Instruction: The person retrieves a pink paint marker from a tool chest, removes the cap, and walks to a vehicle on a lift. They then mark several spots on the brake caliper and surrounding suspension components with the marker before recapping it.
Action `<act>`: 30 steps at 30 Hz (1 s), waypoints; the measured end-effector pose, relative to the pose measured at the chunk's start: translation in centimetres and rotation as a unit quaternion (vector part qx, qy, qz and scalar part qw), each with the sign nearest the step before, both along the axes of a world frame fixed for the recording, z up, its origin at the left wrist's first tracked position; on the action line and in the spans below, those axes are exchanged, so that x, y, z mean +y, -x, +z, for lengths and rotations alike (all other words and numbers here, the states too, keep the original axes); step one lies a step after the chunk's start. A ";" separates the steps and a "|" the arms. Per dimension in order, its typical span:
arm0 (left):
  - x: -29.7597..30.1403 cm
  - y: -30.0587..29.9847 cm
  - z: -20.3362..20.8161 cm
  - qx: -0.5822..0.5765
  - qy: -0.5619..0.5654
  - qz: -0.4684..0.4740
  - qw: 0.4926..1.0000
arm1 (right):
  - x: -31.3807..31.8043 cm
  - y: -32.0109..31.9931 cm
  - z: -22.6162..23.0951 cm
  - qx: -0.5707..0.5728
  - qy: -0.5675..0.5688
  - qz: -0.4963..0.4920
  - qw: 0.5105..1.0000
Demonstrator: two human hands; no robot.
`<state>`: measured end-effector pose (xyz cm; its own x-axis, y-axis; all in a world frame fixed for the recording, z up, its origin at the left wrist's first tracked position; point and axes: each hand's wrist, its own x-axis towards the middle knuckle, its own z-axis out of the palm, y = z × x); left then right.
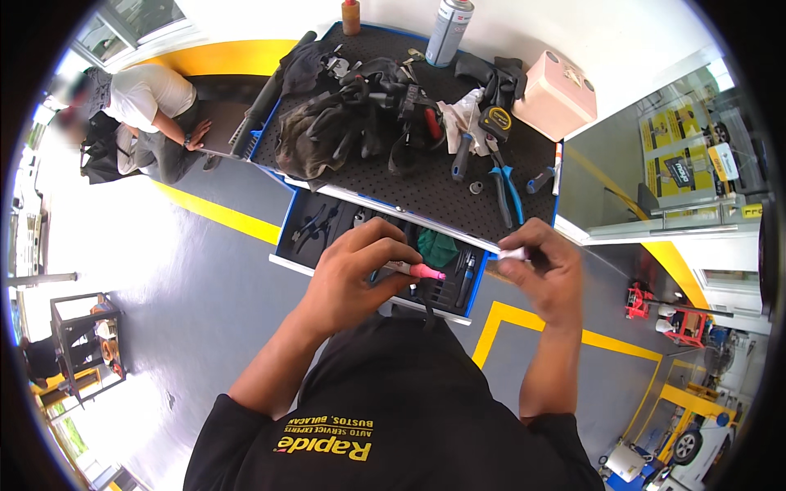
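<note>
My left hand (356,266) pinches a slim pen-like marker (426,272) with a pink end that points right, above the open drawer. To its right, my right hand (550,266) is closed on a small white cylindrical piece (513,254), which looks like a cap. A gap separates the two hands. Beneath them the pulled-out drawer (288,260) holds dark pliers (315,229), a green cloth (438,247) and slim tools (466,278). Part of the drawer is hidden by my left hand.
On the black cabinet top (385,186) lie dark gloves (336,127), blue-handled pliers (507,184), a screwdriver (462,157) and a tape measure (495,123). A spray can (449,33) and a pink box (557,96) stand behind. A person (151,110) crouches at the left.
</note>
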<state>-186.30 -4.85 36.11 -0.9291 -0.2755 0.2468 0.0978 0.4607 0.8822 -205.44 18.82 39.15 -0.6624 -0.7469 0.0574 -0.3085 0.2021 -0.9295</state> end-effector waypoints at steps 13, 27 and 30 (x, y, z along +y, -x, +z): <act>-1.6 -1.6 0.1 0.066 0.090 0.017 0.994 | -5.9 -4.7 4.4 0.184 -0.050 0.083 0.978; -2.8 -4.3 -0.4 0.058 -0.039 0.014 0.997 | -6.8 -6.7 3.1 0.081 -0.017 0.115 0.990; -3.0 -4.8 -0.5 0.056 -0.051 0.013 0.997 | -7.0 -7.4 2.8 0.096 -0.040 0.109 0.989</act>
<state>-181.53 -7.83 35.66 -0.8896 -0.3284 0.3175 0.1871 0.3721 0.9092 -198.06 11.79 41.94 -0.4678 -0.8780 0.1014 -0.5229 0.1824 -0.8327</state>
